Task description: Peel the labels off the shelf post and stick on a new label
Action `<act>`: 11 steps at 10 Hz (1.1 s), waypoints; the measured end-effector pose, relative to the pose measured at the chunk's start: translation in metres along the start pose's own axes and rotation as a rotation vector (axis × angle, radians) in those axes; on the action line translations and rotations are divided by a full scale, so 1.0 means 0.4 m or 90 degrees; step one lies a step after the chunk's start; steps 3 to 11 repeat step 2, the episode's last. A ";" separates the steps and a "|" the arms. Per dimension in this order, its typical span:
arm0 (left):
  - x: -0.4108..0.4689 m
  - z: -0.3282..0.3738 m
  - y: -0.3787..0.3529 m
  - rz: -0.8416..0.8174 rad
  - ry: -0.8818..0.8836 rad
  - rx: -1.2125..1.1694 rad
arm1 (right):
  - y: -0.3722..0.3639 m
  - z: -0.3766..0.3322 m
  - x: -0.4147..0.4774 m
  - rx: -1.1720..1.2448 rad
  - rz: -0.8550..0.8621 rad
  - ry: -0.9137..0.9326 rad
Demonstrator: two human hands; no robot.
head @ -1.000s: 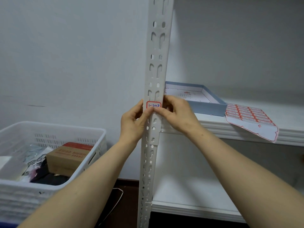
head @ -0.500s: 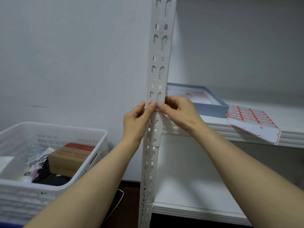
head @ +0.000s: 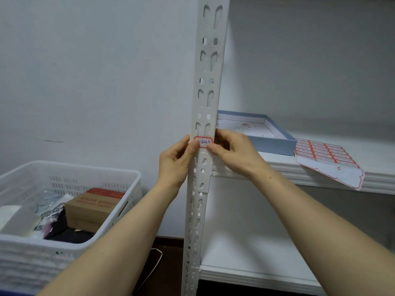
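One red-bordered label (head: 203,142) sits on the front of the white slotted shelf post (head: 208,82), just above shelf height. The left hand (head: 176,161) presses its thumb on the label's left edge; the right hand (head: 233,151) pins the right edge with its thumb. A label sheet (head: 327,159) overhangs the shelf (head: 376,167) beside a blue box lid (head: 275,141).

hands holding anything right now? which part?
Both hands are on the red-bordered label on the shelf post: left hand thumb on its left edge, right hand fingertip at its right edge. Pressed flat, no lifted grip.
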State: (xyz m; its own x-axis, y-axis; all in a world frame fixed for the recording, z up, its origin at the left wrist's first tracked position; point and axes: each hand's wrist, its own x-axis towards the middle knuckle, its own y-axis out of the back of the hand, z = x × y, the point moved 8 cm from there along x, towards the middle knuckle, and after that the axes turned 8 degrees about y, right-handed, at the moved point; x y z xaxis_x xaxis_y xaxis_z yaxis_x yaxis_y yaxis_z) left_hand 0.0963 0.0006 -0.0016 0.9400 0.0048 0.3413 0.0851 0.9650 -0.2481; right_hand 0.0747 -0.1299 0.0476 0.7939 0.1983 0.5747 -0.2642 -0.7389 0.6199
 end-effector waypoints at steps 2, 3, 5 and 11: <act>-0.022 0.011 -0.013 -0.031 0.001 0.048 | -0.009 -0.011 -0.006 -0.064 -0.021 0.003; -0.022 0.011 -0.013 -0.031 0.001 0.048 | -0.009 -0.011 -0.006 -0.064 -0.021 0.003; -0.022 0.011 -0.013 -0.031 0.001 0.048 | -0.009 -0.011 -0.006 -0.064 -0.021 0.003; -0.022 0.011 -0.013 -0.031 0.001 0.048 | -0.009 -0.011 -0.006 -0.064 -0.021 0.003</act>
